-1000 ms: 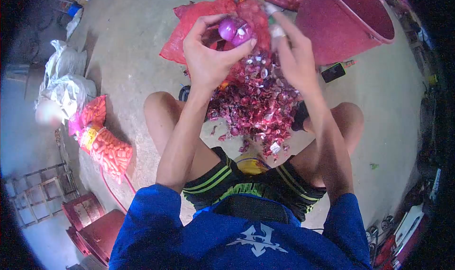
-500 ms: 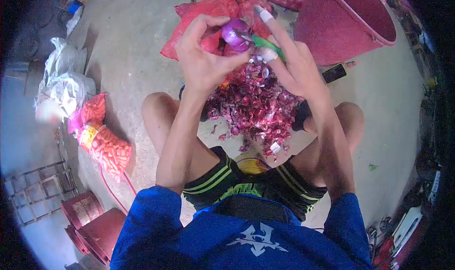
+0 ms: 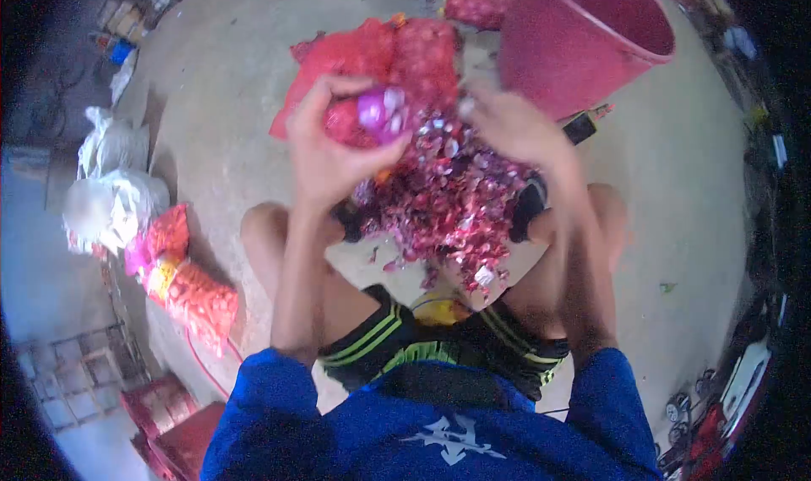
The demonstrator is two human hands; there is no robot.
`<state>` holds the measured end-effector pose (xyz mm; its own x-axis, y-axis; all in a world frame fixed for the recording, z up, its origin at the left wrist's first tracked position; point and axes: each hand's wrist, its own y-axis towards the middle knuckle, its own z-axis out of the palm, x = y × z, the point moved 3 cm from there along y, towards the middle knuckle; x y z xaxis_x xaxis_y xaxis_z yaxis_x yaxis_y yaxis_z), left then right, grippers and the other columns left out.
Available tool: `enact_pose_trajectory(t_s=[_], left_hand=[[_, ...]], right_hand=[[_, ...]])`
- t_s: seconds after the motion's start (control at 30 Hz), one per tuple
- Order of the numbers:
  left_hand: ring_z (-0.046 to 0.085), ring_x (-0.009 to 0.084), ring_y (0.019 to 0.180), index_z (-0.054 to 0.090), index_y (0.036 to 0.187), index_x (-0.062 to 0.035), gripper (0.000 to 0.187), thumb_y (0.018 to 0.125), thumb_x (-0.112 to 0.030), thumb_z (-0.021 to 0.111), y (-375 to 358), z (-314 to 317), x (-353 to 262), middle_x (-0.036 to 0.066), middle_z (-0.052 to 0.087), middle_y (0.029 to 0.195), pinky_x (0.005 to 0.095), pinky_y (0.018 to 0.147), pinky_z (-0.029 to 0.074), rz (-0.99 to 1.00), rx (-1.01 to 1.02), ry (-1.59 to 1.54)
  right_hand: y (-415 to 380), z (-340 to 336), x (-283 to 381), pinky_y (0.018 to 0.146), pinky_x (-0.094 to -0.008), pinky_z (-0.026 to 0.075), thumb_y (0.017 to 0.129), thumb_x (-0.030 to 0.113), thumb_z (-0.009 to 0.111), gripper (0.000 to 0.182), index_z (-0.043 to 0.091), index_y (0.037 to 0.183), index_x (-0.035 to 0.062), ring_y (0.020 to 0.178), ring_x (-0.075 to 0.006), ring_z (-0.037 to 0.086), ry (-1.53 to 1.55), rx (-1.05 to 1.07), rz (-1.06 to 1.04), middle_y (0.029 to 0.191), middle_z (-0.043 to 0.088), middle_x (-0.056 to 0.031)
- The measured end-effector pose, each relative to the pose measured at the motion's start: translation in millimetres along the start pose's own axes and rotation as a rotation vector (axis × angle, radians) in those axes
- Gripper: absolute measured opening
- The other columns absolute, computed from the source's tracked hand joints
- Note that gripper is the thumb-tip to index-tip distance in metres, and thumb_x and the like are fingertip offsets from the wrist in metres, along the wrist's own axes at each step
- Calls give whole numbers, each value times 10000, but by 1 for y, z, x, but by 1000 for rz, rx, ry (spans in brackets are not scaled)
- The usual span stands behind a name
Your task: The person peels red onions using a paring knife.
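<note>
A purple onion [image 3: 383,114] is held between the thumb and fingers of my left hand [image 3: 325,147], above the near side of a red mesh sack [image 3: 346,54]. My right hand [image 3: 515,130] is to the right of the onion, apart from it, its fingers smeared by motion. Whether the green-handled knife is in it cannot be made out. Below both hands, a heap of red and purple onion skins [image 3: 452,198] lies on the floor between my legs.
A large red tub [image 3: 549,50] stands at the upper right, with a phone [image 3: 579,128] beside its base. Another mesh sack [image 3: 477,4] lies behind. White sacks [image 3: 127,194] and a bag of orange pieces [image 3: 201,299] are at the left, above red containers [image 3: 160,405].
My hands have moved apart and lower in view. The onion stays in my left hand, and my right hand has pulled away from it. The whole view has shifted slightly.
</note>
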<state>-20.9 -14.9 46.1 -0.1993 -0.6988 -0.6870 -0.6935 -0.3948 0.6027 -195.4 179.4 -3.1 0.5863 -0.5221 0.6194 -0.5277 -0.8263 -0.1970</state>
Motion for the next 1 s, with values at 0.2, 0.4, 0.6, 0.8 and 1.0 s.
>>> enact_pose_trajectory(t_s=[0.2, 0.4, 0.6, 0.8, 1.0], left_hand=[[698, 238, 1064, 709, 1106, -26, 569, 643, -261, 939, 103, 69, -103, 110, 736, 1085, 395, 984, 534, 454, 739, -326], [699, 319, 1041, 637, 1208, 33, 454, 810, -131, 781, 216, 135, -88, 198, 696, 1173, 395, 887, 565, 465, 109, -125], [739, 291, 1046, 764, 1154, -81, 433, 789, -311, 787, 137, 119, 242, 175, 754, 1141, 400, 927, 573, -230, 383, 237], [705, 388, 1031, 737, 1167, -22, 366, 847, -175, 647, 4, 92, 404, 222, 744, 1093, 429, 925, 564, -657, 152, 275], [693, 223, 925, 703, 1172, -4, 290, 937, -137, 597, 43, 138, 456, 166, 739, 1034, 434, 791, 550, -896, 461, 82]], right_hand=[[-1, 52, -35, 920, -534, 549, 936, 377, 554, 461, 645, 1259, 61, 1009, -450, 695, -106, -80, -198, 1036, 711, -284], [-12, 11, -42, 822, -576, 523, 998, 415, 566, 494, 599, 1282, 12, 972, -492, 671, -234, -79, -78, 997, 695, -301], [-34, -21, -50, 918, -565, 508, 993, 437, 551, 505, 581, 1358, 89, 1058, -476, 653, -192, -145, 81, 1088, 693, -294], [-39, -37, -33, 876, -553, 508, 972, 325, 635, 518, 541, 1432, 105, 1041, -478, 655, -73, -154, 93, 1053, 691, -290], [-17, -45, -30, 759, -557, 523, 949, 247, 689, 616, 447, 1504, 134, 875, -475, 691, -167, -17, 253, 916, 716, -240]])
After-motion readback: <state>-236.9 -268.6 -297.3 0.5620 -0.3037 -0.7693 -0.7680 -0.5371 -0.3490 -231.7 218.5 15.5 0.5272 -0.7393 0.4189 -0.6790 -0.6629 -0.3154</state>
